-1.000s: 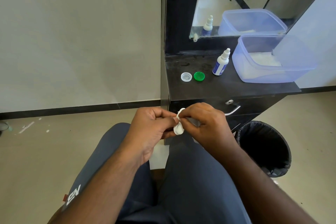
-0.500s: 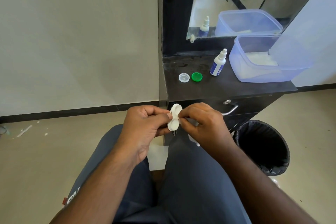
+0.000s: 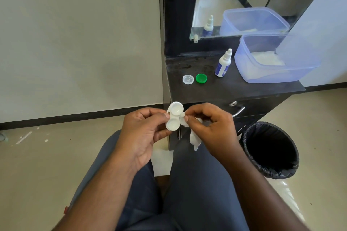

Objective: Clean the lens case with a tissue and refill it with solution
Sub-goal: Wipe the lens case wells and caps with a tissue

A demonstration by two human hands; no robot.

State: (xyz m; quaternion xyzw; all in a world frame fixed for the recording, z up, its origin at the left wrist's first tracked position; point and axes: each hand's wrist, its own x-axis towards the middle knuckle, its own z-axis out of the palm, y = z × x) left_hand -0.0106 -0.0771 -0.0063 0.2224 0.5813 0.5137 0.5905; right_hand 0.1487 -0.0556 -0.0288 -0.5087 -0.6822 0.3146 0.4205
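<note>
From the head camera, the small white plastic two-well lens case [image 3: 174,116] is held upright above the lap, just in front of the black worktop [image 3: 234,88], its open wells facing the viewer. It looks very light and rigid, smooth enough to slip if wet, so the narrow waist between the wells seems the safest place to grip. The left hand [image 3: 144,133] pinches it there, thumb on the front face and fingers curled behind. The right hand [image 3: 210,127] pinches a crumpled white tissue [image 3: 193,137], soft and limp, touching the case's right edge while its tail hangs down. Both forearms reach forward over the thighs, wrists angled inward.

On the worktop, well apart from the case, stand a small white solution bottle with a blue label [image 3: 223,65], a clear round cap [image 3: 188,79] and a green round cap [image 3: 201,78].
</note>
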